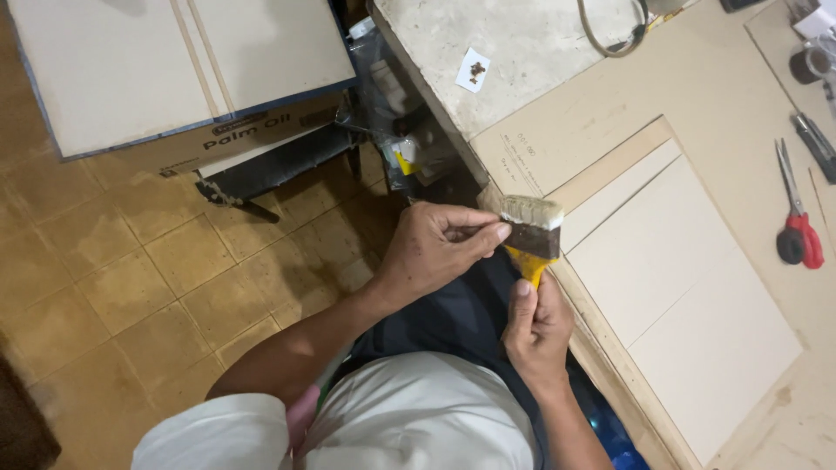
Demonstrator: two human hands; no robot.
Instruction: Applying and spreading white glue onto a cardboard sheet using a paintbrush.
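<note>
1. The room had a floor of worn brown tiles [148, 261] on the left, and a workbench [740, 96] covered in pale board ran along the right.
2. The right hand [535, 326] was closed around the yellow handle of a paintbrush [531, 231], thumb up along the handle, so most of the handle was hidden inside the fist.
3. The left hand [435, 248] had its fingertips pinched narrowly at the dark ferrule, just under the pale bristles.
4. The paintbrush stood upright between the two hands, at the near edge of the bench and above the person's dark lap.
5. Two pale cut panels [688, 287] lay side by side on the bench, just right of the brush; the smaller strip was partly covered by the bristles.
6. Red-handled scissors [797, 222] lay well apart, near the right edge; a dark tool [817, 144] above them was cut off by the frame.
7. A small white paper square [473, 70] with brown specks sat on a grey slab at the top; what the specks were could not be made out.
8. A looped cable [610, 35] ran out of the top of the picture.
9. A brown cardboard box [252, 139] with dark printing on its side stood on the floor, under large pale boards [174, 61].
10. Clutter in clear plastic, with a yellow patch [403, 161], sat in shadow under the bench, too dark to identify.
</note>
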